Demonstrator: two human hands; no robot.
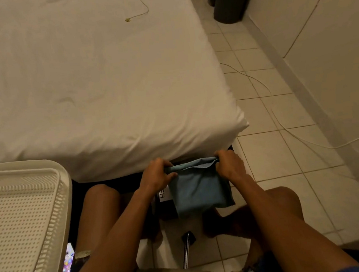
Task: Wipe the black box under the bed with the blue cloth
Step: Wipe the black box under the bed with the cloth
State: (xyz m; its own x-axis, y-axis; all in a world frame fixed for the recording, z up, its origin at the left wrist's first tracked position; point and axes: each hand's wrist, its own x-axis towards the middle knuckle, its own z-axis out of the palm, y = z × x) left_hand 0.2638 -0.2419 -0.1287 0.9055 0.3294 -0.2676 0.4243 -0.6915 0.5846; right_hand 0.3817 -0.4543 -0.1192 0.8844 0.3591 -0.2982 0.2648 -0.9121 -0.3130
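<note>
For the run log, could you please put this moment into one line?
left hand: grips blue cloth top edge | right hand: grips same edge | black box: partly hidden behind cloth, below bed edge

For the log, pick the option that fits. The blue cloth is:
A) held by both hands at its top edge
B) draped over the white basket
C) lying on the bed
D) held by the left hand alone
A: the left hand and the right hand each grip an upper corner of the blue cloth, which hangs between them.
</note>
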